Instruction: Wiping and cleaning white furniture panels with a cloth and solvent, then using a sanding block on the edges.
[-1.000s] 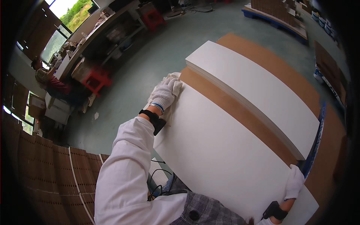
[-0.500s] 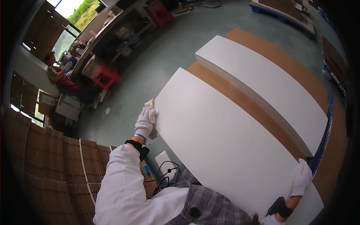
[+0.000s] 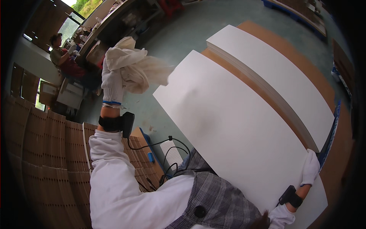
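My left hand [image 3: 113,78], in a white knit glove, is raised above the floor beyond the panel's left corner. It is closed round a crumpled off-white cloth [image 3: 133,72], whose loose end hangs toward the panel. In front of me lies a large smooth white panel [image 3: 228,126]. At its far right edge is my gloved right hand [image 3: 310,168], fingers together and bent over the edge; the fingertips are partly hidden. Black straps with small boxes are on both wrists. Beyond a gap lies a stack of white panels [image 3: 274,76] on brown board [image 3: 267,38].
Perforated brown boards [image 3: 45,152] stand in stacks at the left. Black cables [image 3: 171,139] loop beside a white perforated piece [image 3: 171,154] near my waist. At a long workbench [image 3: 103,28] sits another person [image 3: 63,57]. A loaded blue pallet [image 3: 293,17] stands far right.
My left hand has lifted off the panel's left edge with the cloth, moving up and left. The cloth now hangs more open. My right hand stays at the far right edge.
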